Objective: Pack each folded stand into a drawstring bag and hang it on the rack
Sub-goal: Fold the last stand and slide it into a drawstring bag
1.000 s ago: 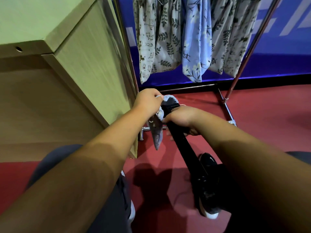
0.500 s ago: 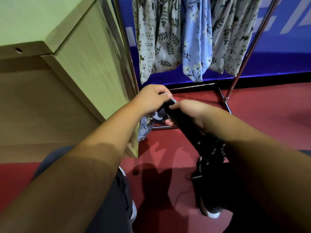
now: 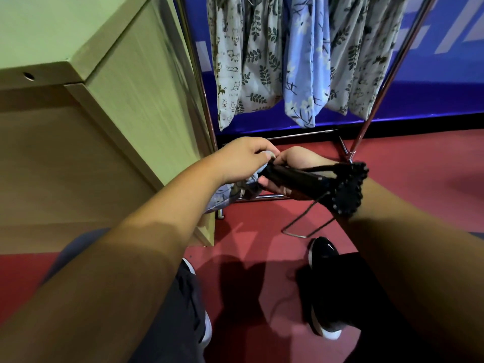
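- The fingers (image 3: 262, 151) of my left hand (image 3: 242, 161) are curled and pinch the gathered mouth of a pale blue drawstring bag (image 3: 226, 193). The rest of the cloth droops beneath my wrist.
- My right hand (image 3: 298, 163) is wrapped round the folded stand (image 3: 301, 179), with my fingertips showing under its shaft.
- The stand is black and lies nearly level. Its narrow end meets the bag's mouth just at my left fingers, and I cannot tell whether the tip is inside yet.
- Its wide, studded end sits over my right wrist, and a thin wire loop (image 3: 294, 234) hangs down from it.
- Both hands are in the air above the red floor (image 3: 419, 184), just beside the corner of the light wooden desk (image 3: 39, 30) on my left.
- Ahead stands the metal rack (image 3: 379, 98), with several filled bags (image 3: 251, 61) hanging from it. Most are grey with leaf or animal prints, and one is blue with flowers.
- A blue wall (image 3: 445, 93) runs behind the rack.
- Below my arms I see my dark trousers and a black shoe (image 3: 323, 255) on the floor.
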`<state>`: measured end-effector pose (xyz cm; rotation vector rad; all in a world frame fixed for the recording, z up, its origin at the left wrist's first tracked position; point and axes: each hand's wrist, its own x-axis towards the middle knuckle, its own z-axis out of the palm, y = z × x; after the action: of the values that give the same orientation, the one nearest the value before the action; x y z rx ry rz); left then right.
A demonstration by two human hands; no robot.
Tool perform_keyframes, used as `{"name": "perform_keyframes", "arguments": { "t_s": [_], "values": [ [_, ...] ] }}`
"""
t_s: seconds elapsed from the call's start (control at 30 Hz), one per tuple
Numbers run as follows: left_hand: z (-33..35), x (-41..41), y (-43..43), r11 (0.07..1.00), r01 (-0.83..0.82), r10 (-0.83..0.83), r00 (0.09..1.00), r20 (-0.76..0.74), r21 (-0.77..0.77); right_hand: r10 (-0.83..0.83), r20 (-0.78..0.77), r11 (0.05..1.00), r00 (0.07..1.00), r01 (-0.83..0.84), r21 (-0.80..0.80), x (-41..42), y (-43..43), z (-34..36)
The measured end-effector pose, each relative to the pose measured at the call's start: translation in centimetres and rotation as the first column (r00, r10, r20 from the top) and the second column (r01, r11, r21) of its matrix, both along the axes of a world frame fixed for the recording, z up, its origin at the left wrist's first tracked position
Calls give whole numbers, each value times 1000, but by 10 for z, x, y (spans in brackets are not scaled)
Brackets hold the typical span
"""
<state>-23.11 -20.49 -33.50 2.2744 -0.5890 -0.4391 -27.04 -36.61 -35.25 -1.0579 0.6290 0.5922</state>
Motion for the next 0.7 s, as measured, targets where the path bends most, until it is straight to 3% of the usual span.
{"name": "perform_keyframes", "arguments": {
  "t_s": [0.13,0.27,0.4,0.53,0.63,0.7],
  "values": [
    [3,-4,6,993,116,-114,986,-121,9,77,31,971,997,-68,-231,9,-9,9],
    [9,-3,10,973,165,-161,986,-39,160,252,82,904,964,-205,-375,10,-20,14],
    [3,-2,9,949,163,-165,986,-13,269,257,46,936,965,-237,-260,3,-23,20],
    [0,0,12,958,192,-199,980,13,211,198,94,899,976,-143,-414,4,-27,25],
    [6,-1,14,970,181,-192,980,55,162,164,56,928,985,-135,-349,-6,-27,16],
    [13,-5,11,981,145,-158,983,94,133,231,-16,916,973,-223,-335,-8,-22,6]
  ]
}}
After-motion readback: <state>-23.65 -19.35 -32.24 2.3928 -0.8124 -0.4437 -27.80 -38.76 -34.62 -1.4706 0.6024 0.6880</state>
